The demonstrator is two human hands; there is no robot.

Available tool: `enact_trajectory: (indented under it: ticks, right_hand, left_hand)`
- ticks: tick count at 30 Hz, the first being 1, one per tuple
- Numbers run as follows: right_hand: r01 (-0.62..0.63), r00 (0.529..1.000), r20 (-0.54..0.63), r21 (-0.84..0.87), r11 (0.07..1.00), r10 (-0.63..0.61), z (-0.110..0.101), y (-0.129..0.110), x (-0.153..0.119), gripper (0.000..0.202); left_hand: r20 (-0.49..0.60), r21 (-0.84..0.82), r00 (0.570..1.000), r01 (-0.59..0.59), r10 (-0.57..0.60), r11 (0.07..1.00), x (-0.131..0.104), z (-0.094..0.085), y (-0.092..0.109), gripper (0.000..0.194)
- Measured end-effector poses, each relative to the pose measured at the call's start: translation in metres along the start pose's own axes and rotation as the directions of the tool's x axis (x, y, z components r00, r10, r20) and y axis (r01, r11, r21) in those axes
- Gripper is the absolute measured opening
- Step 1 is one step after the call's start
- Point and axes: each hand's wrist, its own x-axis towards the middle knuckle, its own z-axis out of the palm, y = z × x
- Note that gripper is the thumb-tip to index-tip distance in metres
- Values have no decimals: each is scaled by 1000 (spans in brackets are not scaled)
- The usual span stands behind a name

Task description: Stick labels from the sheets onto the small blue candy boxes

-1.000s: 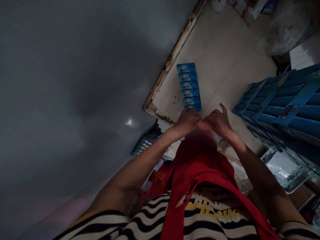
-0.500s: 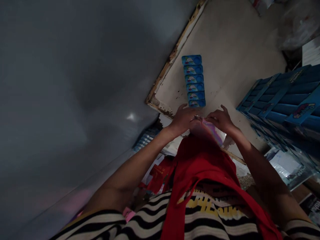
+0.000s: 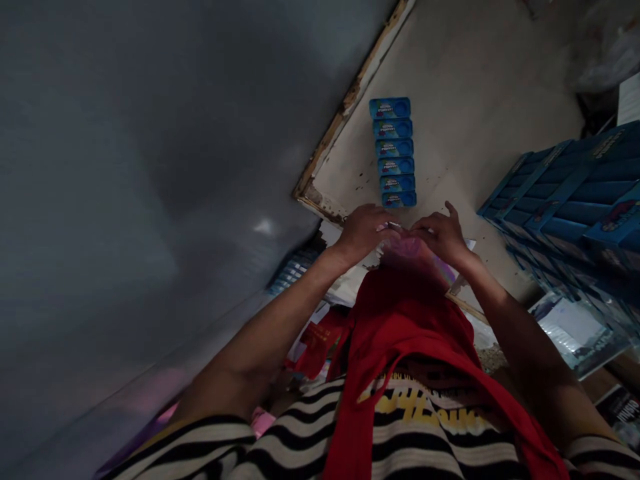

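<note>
Between my two hands is a shiny pink-purple plastic bag, held close to the front of my red apron. My left hand pinches its upper edge on the left side. On the other side my right hand grips the same edge, thumb and index finger closed and one outer finger raised. Just beyond my fingers a column of several small blue boxes with printed tops lies on the pale worktop. What the bag contains, if anything, I cannot make out.
Tall stacks of blue cartons stand along the right. A grey wall fills the left, meeting the worktop's chipped wooden edge. Clear plastic packaging sits low on the right, and a blue basket-like thing at lower left.
My hands have drawn slightly closer together along the bag's edge, and my left fingers have curled in more. The boxes appear a little higher and further right as the view shifts.
</note>
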Motion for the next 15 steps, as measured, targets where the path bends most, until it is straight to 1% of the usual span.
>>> enact_trajectory:
  ticks: [2,3,4,6,9,11,13,15]
  right_hand:
    - [-52,997,60,28,998,50,-2,5,1,29]
    - [-55,996,78,14,998,54,-3,5,1,28]
    - [-43,996,75,-16,999,45,-2,4,1,26]
    - [13,999,31,-102,995,-10,1,-4,2,24]
    - [84,996,-6,-175,981,-86,11,-19,6,24]
    - [96,995,3,-161,982,-97,17,-23,8,25]
    - [72,997,10,-113,991,-72,20,-21,10,25]
    - [39,999,27,-61,997,-37,20,-14,10,24]
  left_hand:
    - [6,-6,1000,-26,26,1000,-4,0,-5,13]
    - [22,-8,999,-35,35,999,-6,0,-7,13]
    - [41,-12,998,-38,39,999,-7,1,-9,14]
    - [71,-34,997,-16,18,999,-7,0,-11,15]
    - [95,-138,993,79,-66,987,-7,-3,-10,15]
    - [63,-229,987,155,-145,961,-10,-6,-7,14]
    - [-4,-331,975,209,-223,920,-14,-6,-5,24]
    - [-60,-434,956,234,-287,870,-19,-4,-4,35]
